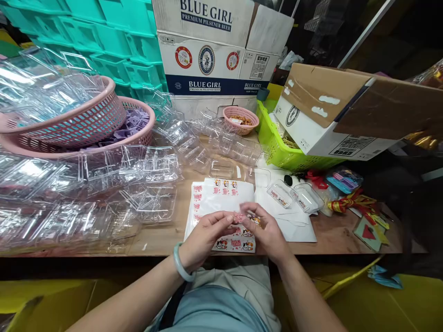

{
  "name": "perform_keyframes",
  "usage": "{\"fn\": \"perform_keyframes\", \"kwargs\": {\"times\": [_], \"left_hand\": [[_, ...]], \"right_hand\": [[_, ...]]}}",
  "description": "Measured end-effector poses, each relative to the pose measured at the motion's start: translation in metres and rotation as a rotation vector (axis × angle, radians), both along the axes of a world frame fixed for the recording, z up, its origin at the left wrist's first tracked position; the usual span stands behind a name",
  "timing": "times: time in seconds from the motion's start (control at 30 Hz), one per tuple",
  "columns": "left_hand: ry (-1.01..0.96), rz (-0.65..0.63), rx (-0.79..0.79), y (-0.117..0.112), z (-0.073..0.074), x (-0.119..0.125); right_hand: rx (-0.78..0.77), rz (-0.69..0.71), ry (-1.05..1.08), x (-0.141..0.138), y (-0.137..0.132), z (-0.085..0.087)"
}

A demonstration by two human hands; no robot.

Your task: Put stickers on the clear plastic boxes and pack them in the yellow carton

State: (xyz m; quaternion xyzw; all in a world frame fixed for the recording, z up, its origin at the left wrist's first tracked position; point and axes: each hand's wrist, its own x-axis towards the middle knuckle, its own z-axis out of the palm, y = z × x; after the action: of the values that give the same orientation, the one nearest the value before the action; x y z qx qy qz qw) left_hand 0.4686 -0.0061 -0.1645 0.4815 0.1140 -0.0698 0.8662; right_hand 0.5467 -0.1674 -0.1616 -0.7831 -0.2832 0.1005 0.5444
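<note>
Over the front of the table, my left hand (pixel 208 230), with a pale bangle at the wrist, pinches one end of a small pink printed sticker (pixel 238 217) between thumb and forefinger. My right hand (pixel 266 233) is closed at the other end of that sticker, its raised fingertips slightly blurred. Beneath both hands lies a white sticker sheet (pixel 226 203) with rows of pink lettering and cartoon cats; part of it is bare backing. To the right, a clear plastic box (pixel 281 193) bears a similar sticker, and another clear box (pixel 307 198) lies beside it.
Rows of clear plastic boxes (pixel 128 161) crowd the left side near stacked pink baskets (pixel 69 122). Behind stand a beer carton (pixel 207 46) and a small pink basket (pixel 241 113). A green basket (pixel 277 143) holds a tilted carton (pixel 321 110). Ribbons (pixel 356 201) lie at right.
</note>
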Motion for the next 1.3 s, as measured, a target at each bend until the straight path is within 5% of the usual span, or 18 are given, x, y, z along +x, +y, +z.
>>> {"fn": "perform_keyframes", "kwargs": {"times": [0.07, 0.17, 0.27, 0.33, 0.43, 0.53, 0.67, 0.87, 1.0, 1.13, 1.2, 1.3], "left_hand": [[-0.077, -0.008, 0.272, -0.001, -0.005, 0.007], [-0.279, 0.058, 0.98, -0.008, -0.016, 0.015], [-0.399, -0.111, 1.509, -0.009, -0.025, 0.01], [-0.348, -0.202, 1.637, -0.001, -0.027, -0.003], [-0.259, -0.23, 1.702, 0.016, -0.022, -0.026], [-0.268, -0.13, 1.727, 0.024, -0.014, -0.038], [-0.448, 0.185, 1.721, 0.013, -0.01, -0.018], [-0.724, 0.462, 1.503, 0.013, -0.017, 0.022], [-0.48, 0.54, 0.873, 0.026, -0.018, 0.018], [-0.068, 0.454, 0.042, 0.028, -0.019, 0.006], [0.04, 0.402, -0.157, 0.027, -0.02, 0.001], [0.089, 0.359, -0.201, 0.027, -0.024, -0.005]], "right_hand": [[0.039, -0.009, 0.094, 0.026, -0.009, 0.008], [-0.011, -0.24, -0.193, 0.081, -0.019, 0.012], [-0.407, -0.221, -0.528, 0.138, -0.024, 0.003], [-0.658, -0.102, -0.562, 0.166, -0.024, -0.006], [-0.778, -0.007, -0.527, 0.185, -0.02, -0.011], [-0.666, -0.069, -0.54, 0.17, -0.012, -0.001], [-0.299, -0.253, -0.352, 0.103, 0.015, 0.016], [0.031, -0.082, 0.118, 0.006, 0.044, 0.014], [0.158, 0.049, 0.266, -0.006, 0.034, 0.021], [0.235, -0.12, 0.147, 0.002, 0.033, 0.021], [0.289, -0.162, 0.124, 0.004, 0.039, 0.014], [0.324, -0.159, 0.122, 0.002, 0.051, 0.0]]}}
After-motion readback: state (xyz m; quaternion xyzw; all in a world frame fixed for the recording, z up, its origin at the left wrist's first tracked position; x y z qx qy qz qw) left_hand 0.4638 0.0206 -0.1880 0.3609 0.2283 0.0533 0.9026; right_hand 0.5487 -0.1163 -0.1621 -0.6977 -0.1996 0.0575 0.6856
